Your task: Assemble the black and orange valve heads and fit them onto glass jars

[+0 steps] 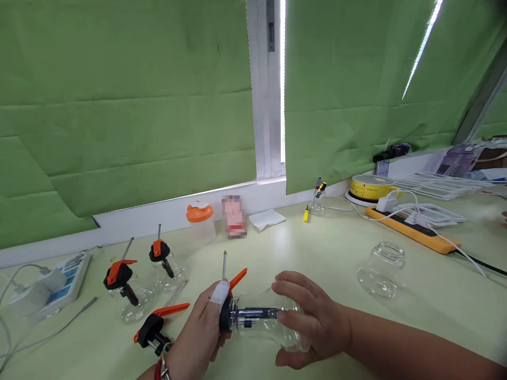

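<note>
A transparent glass bottle [263, 333] lies sideways between my hands, with a dark tube inside it. My left hand [204, 319], thumb taped in white, is closed round its black cap [225, 315], which has an orange lever [238, 279] and a thin metal spout [224, 264]. The fingers of my right hand [312, 319] wrap the bottle's base end. Beside my left wrist lies a loose black cap with an orange lever [150, 330]. Two capped glass bottles stand further left, one nearer [138, 306] and one behind it [174, 272].
An open glass jar [382, 272] stands to the right. Behind are an orange-lidded cup [201, 224], a white tissue [267, 218] and a small jar holding screwdrivers [318, 203]. Power strips lie left [65, 287] and right [415, 232], with white cables across the table.
</note>
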`<action>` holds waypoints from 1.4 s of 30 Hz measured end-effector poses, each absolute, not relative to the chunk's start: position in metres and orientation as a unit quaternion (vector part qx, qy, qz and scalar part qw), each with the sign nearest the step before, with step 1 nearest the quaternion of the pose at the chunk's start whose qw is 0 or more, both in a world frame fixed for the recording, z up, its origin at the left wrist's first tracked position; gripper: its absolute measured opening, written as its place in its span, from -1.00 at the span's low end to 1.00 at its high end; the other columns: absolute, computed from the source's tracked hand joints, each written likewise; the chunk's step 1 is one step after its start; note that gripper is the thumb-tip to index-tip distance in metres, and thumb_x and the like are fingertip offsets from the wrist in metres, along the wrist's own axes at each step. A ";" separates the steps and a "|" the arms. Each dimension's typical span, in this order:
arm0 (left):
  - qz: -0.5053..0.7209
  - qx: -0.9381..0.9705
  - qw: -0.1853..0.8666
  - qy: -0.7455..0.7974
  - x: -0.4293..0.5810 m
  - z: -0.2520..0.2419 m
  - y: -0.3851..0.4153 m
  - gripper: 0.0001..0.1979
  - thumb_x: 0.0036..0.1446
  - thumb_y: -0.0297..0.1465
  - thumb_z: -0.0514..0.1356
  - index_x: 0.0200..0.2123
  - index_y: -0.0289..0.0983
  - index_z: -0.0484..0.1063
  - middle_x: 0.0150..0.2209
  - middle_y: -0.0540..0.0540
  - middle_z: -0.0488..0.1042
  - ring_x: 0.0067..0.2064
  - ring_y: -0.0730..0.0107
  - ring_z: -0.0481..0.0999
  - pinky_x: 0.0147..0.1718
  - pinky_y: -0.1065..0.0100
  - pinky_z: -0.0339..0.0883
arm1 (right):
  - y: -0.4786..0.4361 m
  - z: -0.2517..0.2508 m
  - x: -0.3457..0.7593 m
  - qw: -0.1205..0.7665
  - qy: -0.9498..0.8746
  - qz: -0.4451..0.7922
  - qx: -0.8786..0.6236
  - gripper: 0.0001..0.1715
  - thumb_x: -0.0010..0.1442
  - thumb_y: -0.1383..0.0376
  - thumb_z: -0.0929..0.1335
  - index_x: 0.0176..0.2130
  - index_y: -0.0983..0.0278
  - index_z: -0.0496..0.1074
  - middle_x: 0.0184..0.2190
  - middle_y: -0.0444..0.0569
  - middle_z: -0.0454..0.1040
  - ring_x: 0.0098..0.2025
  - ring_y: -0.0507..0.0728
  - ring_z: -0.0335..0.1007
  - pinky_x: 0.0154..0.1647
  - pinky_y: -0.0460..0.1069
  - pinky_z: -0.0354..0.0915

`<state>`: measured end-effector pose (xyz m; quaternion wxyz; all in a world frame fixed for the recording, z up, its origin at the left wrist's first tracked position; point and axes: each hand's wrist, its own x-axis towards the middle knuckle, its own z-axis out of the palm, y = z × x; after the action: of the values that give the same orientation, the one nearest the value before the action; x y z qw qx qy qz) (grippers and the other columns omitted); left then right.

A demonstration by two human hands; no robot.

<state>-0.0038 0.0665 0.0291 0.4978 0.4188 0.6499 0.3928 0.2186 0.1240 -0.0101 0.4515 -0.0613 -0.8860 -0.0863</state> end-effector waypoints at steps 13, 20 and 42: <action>0.401 0.498 0.444 0.627 -0.001 0.022 0.066 -0.46 0.09 0.17 -0.11 -0.47 -0.19 0.18 -0.72 0.10 0.23 -0.73 0.54 0.11 -0.77 0.51 -0.02 | 0.122 -0.006 0.217 0.381 -0.800 0.395 -0.241 -0.31 0.08 0.06 0.37 0.10 0.18 0.08 -0.07 0.06 0.23 -0.24 0.11 0.26 -0.22 0.03 0.32; 0.401 0.566 0.391 0.605 -0.001 0.022 0.065 -0.53 0.18 0.08 -0.11 -0.44 -0.20 0.16 -0.63 0.11 0.22 -0.65 0.53 0.19 -0.71 0.51 0.08 | 0.123 -0.006 0.208 0.331 -0.621 0.647 -0.294 -0.50 0.16 -0.05 0.32 -0.07 0.22 0.21 -0.24 -0.04 0.28 -0.32 0.06 0.28 -0.46 -0.08 0.28; 0.417 0.419 0.587 0.554 -0.008 0.022 0.081 -0.56 0.16 0.00 -0.02 -0.53 -0.22 0.19 -0.73 0.06 0.35 -0.80 0.65 0.02 -0.69 0.45 0.13 | 0.122 -0.002 0.217 0.375 -0.878 0.257 -0.150 0.20 0.12 -0.09 0.32 0.33 0.12 -0.55 0.35 0.24 -0.32 0.28 0.36 -0.03 0.06 0.24 0.24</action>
<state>-0.0080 0.0815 0.0218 0.5868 0.4188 0.5537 0.4167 0.2174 0.1218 -0.0022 0.3754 -0.1501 -0.8778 0.2569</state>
